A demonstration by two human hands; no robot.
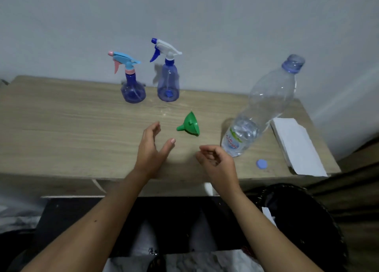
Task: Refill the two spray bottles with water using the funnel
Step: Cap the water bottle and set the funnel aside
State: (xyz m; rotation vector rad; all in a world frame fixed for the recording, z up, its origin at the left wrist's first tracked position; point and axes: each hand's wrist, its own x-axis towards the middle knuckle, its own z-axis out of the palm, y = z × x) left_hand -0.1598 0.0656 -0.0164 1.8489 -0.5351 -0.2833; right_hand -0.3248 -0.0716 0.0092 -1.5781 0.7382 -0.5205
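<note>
Head view: left hand grip released, right hand loosely curled and empty, both near the funnel.

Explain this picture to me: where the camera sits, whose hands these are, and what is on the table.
The single picture comes from a camera worn on a person's head, looking down at their bare hands. The left hand and right hand hover open above a light wooden table, holding nothing. At the back stand two blue spray bottles, a round one with a pink-and-blue trigger and a taller one with a white trigger. A small green plastic funnel lies on its side. On the right stand an uncapped clear water bottle, its blue cap and white folded paper.
</note>
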